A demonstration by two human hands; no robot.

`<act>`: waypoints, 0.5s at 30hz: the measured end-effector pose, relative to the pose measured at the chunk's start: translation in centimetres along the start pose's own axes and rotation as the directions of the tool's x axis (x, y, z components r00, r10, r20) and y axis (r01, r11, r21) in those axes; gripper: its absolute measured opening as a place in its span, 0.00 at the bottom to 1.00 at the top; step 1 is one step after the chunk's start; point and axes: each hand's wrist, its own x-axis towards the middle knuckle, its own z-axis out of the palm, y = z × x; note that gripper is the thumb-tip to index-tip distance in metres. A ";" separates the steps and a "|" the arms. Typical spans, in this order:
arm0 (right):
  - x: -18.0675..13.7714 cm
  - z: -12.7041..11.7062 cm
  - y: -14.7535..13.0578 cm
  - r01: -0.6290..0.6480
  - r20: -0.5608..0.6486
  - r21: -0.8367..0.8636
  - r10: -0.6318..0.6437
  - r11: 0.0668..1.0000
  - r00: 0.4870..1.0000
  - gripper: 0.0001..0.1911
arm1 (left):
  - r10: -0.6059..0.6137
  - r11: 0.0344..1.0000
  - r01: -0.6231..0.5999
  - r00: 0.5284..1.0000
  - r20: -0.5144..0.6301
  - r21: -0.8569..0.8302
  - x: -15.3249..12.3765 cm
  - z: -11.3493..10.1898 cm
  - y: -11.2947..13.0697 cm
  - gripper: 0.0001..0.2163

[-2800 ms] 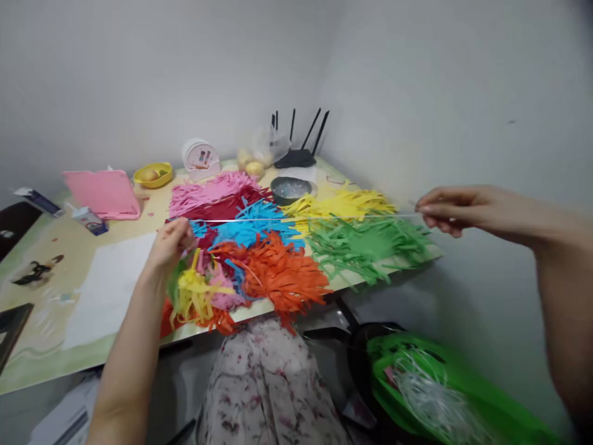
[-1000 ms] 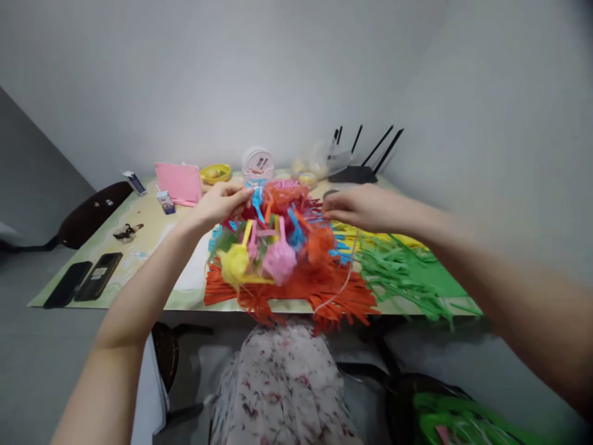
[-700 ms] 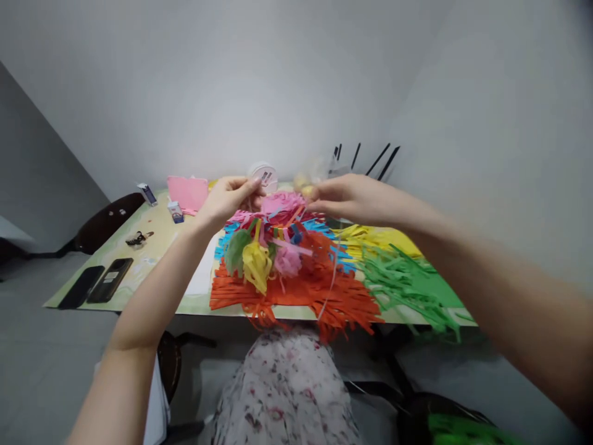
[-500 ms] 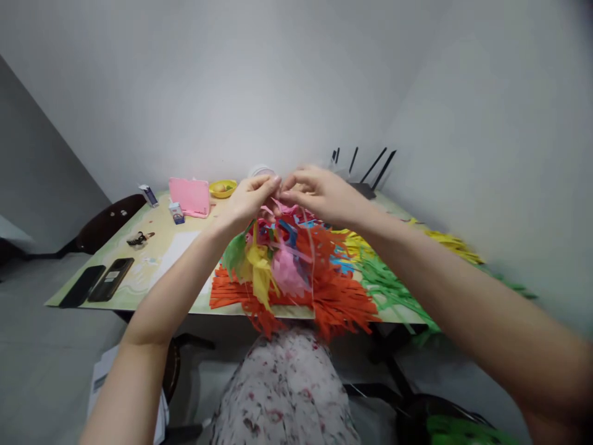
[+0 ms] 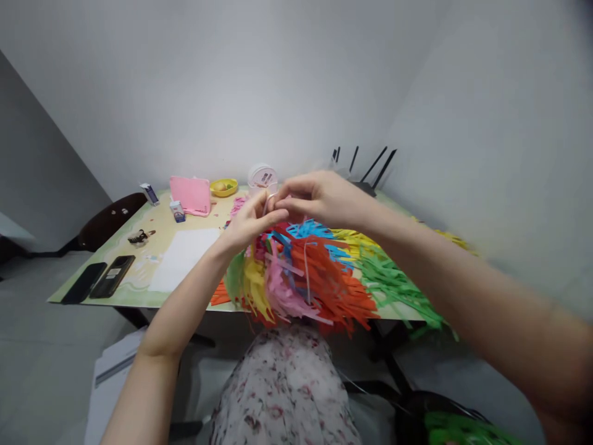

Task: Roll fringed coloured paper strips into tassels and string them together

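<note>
My left hand [image 5: 250, 221] and my right hand [image 5: 317, 196] meet above the near middle of the table. Both are closed in a pinch on a thin white string [image 5: 271, 196], which curves in a small loop between the fingertips. A pale strand [image 5: 306, 275] dangles below my right hand. Beneath the hands hangs a bunch of fringed paper tassels, with yellow [image 5: 257, 284], pink [image 5: 280, 290] and green [image 5: 235, 275] ones at the left. Orange fringe [image 5: 331, 278] spreads to the right, over the table's front edge. The tassels' tied tops are hidden behind my fingers.
Blue [image 5: 308, 230], yellow and green fringe [image 5: 393, 278] lies at the right. White paper [image 5: 185, 256], two phones [image 5: 112, 276], a pink case [image 5: 191, 195], small cartons [image 5: 177, 211], a yellow bowl [image 5: 224, 188], a round tub [image 5: 262, 176] and a black router [image 5: 365, 187] share the table.
Both hands have come down slightly, and my left fingers have shifted round the string. The hanging tassels have swung and lowered, uncovering the blue fringe and the round tub.
</note>
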 end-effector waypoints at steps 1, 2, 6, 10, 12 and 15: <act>-0.1 -0.3 -0.5 0.009 -0.025 -0.068 -0.011 0.998 1.000 0.09 | -0.043 0.998 0.046 0.997 0.063 -0.051 -0.1 0.2 -0.2 0.18; -0.2 -0.7 -1.0 0.020 -0.045 -0.131 -0.026 0.991 0.999 0.09 | -0.084 0.993 0.095 0.987 0.140 -0.074 -0.2 0.3 -0.3 0.18; -2.0 -3.2 -1.5 0.044 -0.045 -0.363 -0.065 0.931 0.997 0.08 | -0.172 0.974 0.115 0.939 0.298 0.197 -0.4 0.1 -0.3 0.10; -4.8 -5.0 0.3 0.044 0.029 -0.520 -0.034 0.853 0.999 0.10 | -0.152 0.742 -0.050 0.959 0.240 0.668 -0.6 -1.0 -0.9 0.03; -6.3 -5.1 1.5 0.078 0.096 -0.539 -0.030 0.839 0.995 0.12 | -0.174 0.587 -0.089 0.957 0.232 0.805 -0.9 -1.4 -1.5 0.02; -8.6 -4.9 3.1 0.102 0.172 -0.529 -0.012 0.842 0.985 0.18 | -0.195 0.384 -0.154 0.950 0.243 0.911 -1.9 -1.9 -2.3 0.05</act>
